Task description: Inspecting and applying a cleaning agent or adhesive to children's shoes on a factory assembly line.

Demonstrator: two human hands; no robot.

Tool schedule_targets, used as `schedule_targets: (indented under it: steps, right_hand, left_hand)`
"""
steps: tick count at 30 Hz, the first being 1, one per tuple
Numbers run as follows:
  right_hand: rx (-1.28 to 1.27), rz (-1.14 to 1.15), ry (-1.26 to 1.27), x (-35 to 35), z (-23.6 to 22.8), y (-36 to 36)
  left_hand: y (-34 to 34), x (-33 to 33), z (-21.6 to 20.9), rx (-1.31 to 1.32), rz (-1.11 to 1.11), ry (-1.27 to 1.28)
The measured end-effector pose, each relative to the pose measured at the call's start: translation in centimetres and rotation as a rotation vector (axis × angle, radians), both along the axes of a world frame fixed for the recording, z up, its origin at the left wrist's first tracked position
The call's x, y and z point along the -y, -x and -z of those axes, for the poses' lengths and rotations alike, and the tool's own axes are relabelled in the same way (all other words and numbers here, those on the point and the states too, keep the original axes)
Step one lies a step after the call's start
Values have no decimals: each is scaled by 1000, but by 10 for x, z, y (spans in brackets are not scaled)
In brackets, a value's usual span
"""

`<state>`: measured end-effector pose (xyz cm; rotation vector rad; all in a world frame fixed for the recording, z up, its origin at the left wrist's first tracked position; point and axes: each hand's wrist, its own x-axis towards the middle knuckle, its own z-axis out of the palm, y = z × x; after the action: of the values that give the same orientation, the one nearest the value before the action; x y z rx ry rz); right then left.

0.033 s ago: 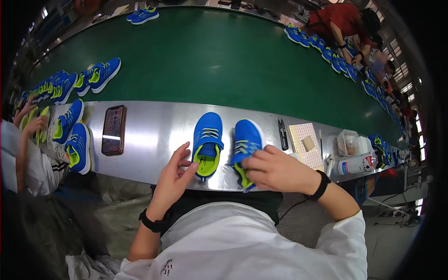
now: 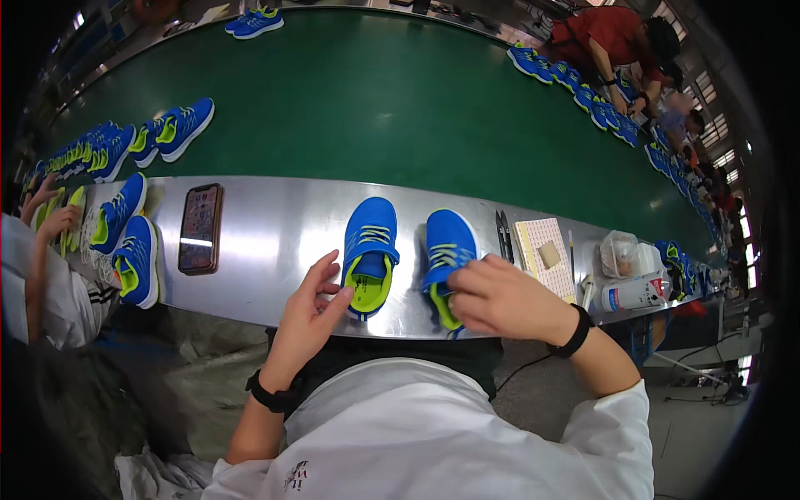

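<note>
Two blue sneakers with lime-green linings lie side by side before me, toes pointing away. Beside the opening of the left sneaker (image 2: 372, 227) is my left hand (image 2: 314, 307), its fingers apart and loosely bent. The thumb tip is close to the collar; whether it touches I cannot tell. My right hand (image 2: 512, 298) has its fingers closed at the strap area of the right sneaker (image 2: 448, 233), covering part of its upper and opening. The left sneaker's strap lies across its tongue, below pale green laces.
A metal ledge (image 2: 275, 242) borders a green conveyor belt (image 2: 358, 100) carrying more blue sneakers. Left are a phone (image 2: 201, 229) and another pair of sneakers (image 2: 137, 258); right, black snips (image 2: 504, 237), a paper pad (image 2: 546, 258) and a white spray can (image 2: 637, 293). Other people work at both sides.
The right sneaker has shifted slightly right and straightened, and my right hand has moved right with it. My left hand and the left sneaker stay almost as they were.
</note>
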<state>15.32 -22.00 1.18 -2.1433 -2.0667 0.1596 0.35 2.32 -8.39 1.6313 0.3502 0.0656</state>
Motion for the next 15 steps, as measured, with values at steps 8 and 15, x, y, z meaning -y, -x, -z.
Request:
schedule_targets:
  steps: [8, 15]
  right_hand:
    - [179, 175, 11, 14, -3, -11]
    - [406, -296, 131, -20, -3, -19]
  left_hand:
    - [-13, 3, 4, 78, -18, 74]
    - [-29, 47, 1, 96, 205, 276]
